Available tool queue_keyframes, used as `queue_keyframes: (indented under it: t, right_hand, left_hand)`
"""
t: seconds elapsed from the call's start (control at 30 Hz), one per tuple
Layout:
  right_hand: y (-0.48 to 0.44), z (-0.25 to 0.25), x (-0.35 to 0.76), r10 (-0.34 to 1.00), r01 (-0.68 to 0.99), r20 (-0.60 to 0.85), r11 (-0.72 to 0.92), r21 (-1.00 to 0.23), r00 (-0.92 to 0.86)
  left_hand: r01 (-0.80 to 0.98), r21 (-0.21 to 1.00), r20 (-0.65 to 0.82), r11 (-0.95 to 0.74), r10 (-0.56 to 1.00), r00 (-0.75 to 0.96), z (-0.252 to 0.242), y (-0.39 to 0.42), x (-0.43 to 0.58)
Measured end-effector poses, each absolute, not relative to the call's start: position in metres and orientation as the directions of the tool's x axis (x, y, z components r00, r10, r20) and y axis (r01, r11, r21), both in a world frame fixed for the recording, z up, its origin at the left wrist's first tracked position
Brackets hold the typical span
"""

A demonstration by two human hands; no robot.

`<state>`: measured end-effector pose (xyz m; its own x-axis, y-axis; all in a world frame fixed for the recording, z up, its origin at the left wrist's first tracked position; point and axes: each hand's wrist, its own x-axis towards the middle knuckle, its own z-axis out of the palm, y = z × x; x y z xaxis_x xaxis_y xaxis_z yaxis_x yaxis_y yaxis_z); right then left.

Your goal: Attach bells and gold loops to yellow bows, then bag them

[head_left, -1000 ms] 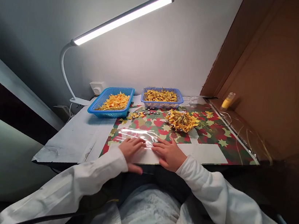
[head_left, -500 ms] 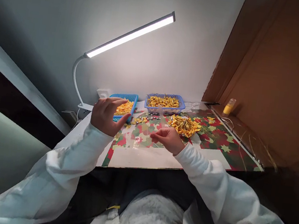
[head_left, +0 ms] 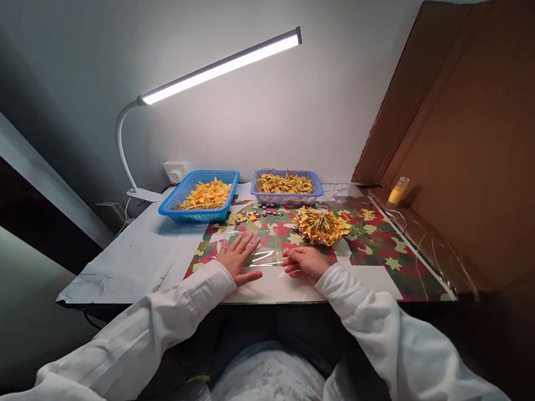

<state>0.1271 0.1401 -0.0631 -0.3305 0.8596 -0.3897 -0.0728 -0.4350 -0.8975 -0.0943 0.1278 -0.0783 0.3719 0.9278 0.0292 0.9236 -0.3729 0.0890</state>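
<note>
My left hand (head_left: 239,259) lies palm down with its fingers spread, on shiny clear plastic (head_left: 262,258) over the patterned table covering (head_left: 394,264). To its right, my right hand (head_left: 306,263) has its fingers curled together near the plastic's edge; what they hold, if anything, is too small or hidden to make out. Just beyond my right hand sits a bundle of gold ribbon flowers with wire stems (head_left: 322,226). Several loose gold pieces (head_left: 244,218) and small silver bells or beads (head_left: 270,212) lie beyond my left hand.
A blue basket (head_left: 226,211) of yellow-gold pieces stands at the back left, a purple-blue basket (head_left: 287,199) of gold wired pieces at the back middle. A lamp (head_left: 223,66) hangs over the table. Cardboard (head_left: 494,125) walls the right side, beside a small yellow-filled bottle (head_left: 398,190).
My left hand has come down from in front of the blue basket and spread flat on the plastic. My right hand has shifted slightly right and lower. The view has turned a little.
</note>
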Motion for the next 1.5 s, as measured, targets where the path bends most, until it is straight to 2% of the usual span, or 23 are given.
queue_keyframes:
  t: [0.17,0.4,0.43,0.5,0.57,0.6,0.67,0.73,0.87,1.03,1.1,1.17,1.23,1.37,1.5]
  right_hand:
    - [0.136,-0.062,0.12,0.848,-0.107,-0.398,-0.458,-0.882,-0.35]
    - [0.132,-0.047,0.104,0.967,-0.348,-0.171,-0.229,-0.909,-0.19]
    - [0.13,-0.046,0.104,0.976,-0.365,-0.148,-0.197,-0.91,-0.16]
    - [0.125,-0.047,0.109,0.988,-0.385,-0.121,-0.149,-0.911,-0.096]
    - [0.118,-0.051,0.115,0.993,-0.392,-0.117,-0.119,-0.912,-0.03]
    - [0.115,-0.053,0.12,0.993,-0.39,-0.122,-0.114,-0.914,-0.004]
    - [0.109,-0.057,0.128,0.988,-0.374,-0.153,-0.137,-0.917,0.013]
    - [0.104,-0.059,0.136,0.976,-0.34,-0.214,-0.212,-0.916,-0.032]
    - [0.098,-0.06,0.143,0.926,-0.244,-0.334,-0.37,-0.896,-0.176]
    - [0.099,-0.068,0.131,0.87,-0.135,-0.412,-0.458,-0.878,-0.273]
    - [0.099,-0.071,0.125,0.876,-0.115,-0.396,-0.439,-0.891,-0.275]
    - [0.099,-0.072,0.121,0.898,-0.109,-0.352,-0.39,-0.914,-0.264]
    - [0.099,-0.07,0.118,0.92,-0.103,-0.294,-0.329,-0.939,-0.257]
    - [0.098,-0.069,0.117,0.945,-0.043,-0.208,-0.226,-0.973,-0.254]
    - [0.098,-0.075,0.116,0.954,0.096,-0.163,-0.143,-0.985,-0.253]
  left_hand:
    - [0.907,0.099,0.047,-0.409,0.913,0.406,-0.084,0.127,-0.097]
    - [0.866,0.093,0.216,-0.492,0.859,0.465,-0.036,0.13,-0.104]
    - [0.849,0.094,0.263,-0.52,0.835,0.483,-0.029,0.126,-0.099]
    - [0.809,0.106,0.475,-0.578,0.744,0.469,-0.022,0.116,-0.084]
    - [0.808,0.119,0.574,-0.577,0.704,0.418,-0.027,0.105,-0.068]
    - [0.821,0.112,0.541,-0.56,0.727,0.422,-0.033,0.101,-0.063]
    - [0.872,0.074,0.376,-0.484,0.824,0.425,-0.05,0.096,-0.059]
    - [0.891,0.066,0.236,-0.449,0.875,0.424,-0.067,0.097,-0.066]
    - [0.882,0.058,0.162,-0.468,0.876,0.455,-0.082,0.099,-0.1]
    - [0.875,0.04,0.1,-0.483,0.873,0.477,-0.081,0.087,-0.12]
    - [0.864,0.097,0.137,-0.494,0.866,0.48,-0.076,0.084,-0.108]
    - [0.81,0.231,0.219,-0.538,0.84,0.496,-0.069,0.086,-0.087]
    - [0.831,0.339,0.219,-0.44,0.896,0.385,-0.063,0.091,-0.064]
    - [0.836,0.364,0.174,-0.411,0.911,0.373,-0.06,0.107,-0.039]
    - [0.824,0.371,0.181,-0.428,0.904,0.387,-0.065,0.113,-0.042]
